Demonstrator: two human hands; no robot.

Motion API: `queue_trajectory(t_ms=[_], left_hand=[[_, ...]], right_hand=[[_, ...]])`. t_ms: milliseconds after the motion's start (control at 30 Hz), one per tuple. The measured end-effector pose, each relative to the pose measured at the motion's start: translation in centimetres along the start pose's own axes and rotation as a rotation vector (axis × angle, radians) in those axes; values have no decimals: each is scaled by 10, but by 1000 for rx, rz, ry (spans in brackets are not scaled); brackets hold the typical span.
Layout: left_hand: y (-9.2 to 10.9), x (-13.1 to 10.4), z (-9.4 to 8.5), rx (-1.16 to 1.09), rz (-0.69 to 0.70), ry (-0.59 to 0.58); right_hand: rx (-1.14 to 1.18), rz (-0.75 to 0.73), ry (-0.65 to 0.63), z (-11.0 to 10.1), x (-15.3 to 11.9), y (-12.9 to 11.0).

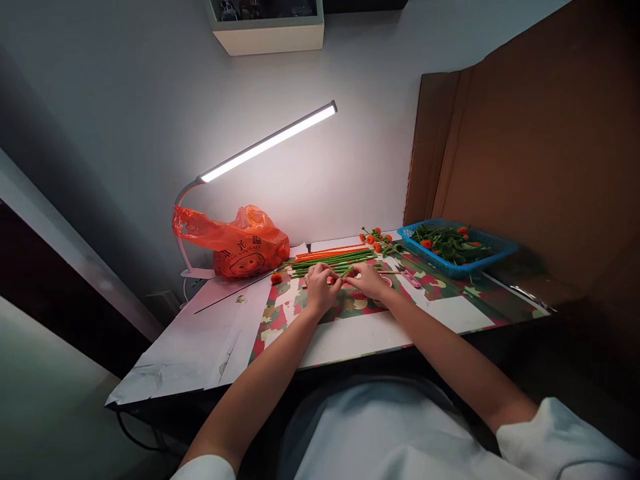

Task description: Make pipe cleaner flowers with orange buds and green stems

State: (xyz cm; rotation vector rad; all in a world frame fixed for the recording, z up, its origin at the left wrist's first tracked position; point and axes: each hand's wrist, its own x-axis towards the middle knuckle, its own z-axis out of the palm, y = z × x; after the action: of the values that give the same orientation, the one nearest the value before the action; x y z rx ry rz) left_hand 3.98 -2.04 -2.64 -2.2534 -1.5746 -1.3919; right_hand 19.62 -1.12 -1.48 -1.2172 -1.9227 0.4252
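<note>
Over the patterned mat, my left hand (320,283) and my right hand (369,281) are close together with fingertips pinched. A short green stem (347,271) runs between them, gripped at both sides. A small orange-red spot shows by my left fingertips; I cannot tell whether it is a flower head. Just beyond my hands lies a row of long green stems (345,259), with orange-red sticks (327,253) behind it. An orange flower (277,278) rests left of my left hand. Pink-handled scissors (412,278) lie right of my right hand.
A blue basket (455,269) of leaves and orange flowers stands at the right, near a large cardboard panel (530,147). More orange flowers (371,239) lie at the back. An orange plastic bag (250,243) sits beside a lit lamp (270,142). A thin dark stick (227,295) lies at left.
</note>
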Motion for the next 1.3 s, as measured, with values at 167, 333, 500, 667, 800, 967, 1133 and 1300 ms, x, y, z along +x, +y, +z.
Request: queue_trajectory(t_ms=[167, 333, 500, 667, 800, 967, 1133, 1300], left_hand=[[1, -1, -1, 23, 30, -57], [-6, 6, -2, -119, -22, -198], [-12, 16, -13, -585, -180, -523], [-8, 15, -21, -689, -256, -598], [-7, 14, -20, -679, -263, -591], [-5, 14, -20, -768, -243, -626], [-1, 15, -23, -759, -268, -567], [-3, 14, -20, -797, -230, -440]], right_hand=[[-170, -89, -4, -5, -1, -2], [-237, -192, -30, -8, -1, 2], [-62, -281, -57, -17, -2, 0], [108, -307, -138, -21, -4, -6], [79, -295, -115, -19, -5, -6], [-17, -300, -65, -17, -5, -4], [-74, -314, -20, -17, -5, -6], [-80, -301, 76, -16, -5, -6]])
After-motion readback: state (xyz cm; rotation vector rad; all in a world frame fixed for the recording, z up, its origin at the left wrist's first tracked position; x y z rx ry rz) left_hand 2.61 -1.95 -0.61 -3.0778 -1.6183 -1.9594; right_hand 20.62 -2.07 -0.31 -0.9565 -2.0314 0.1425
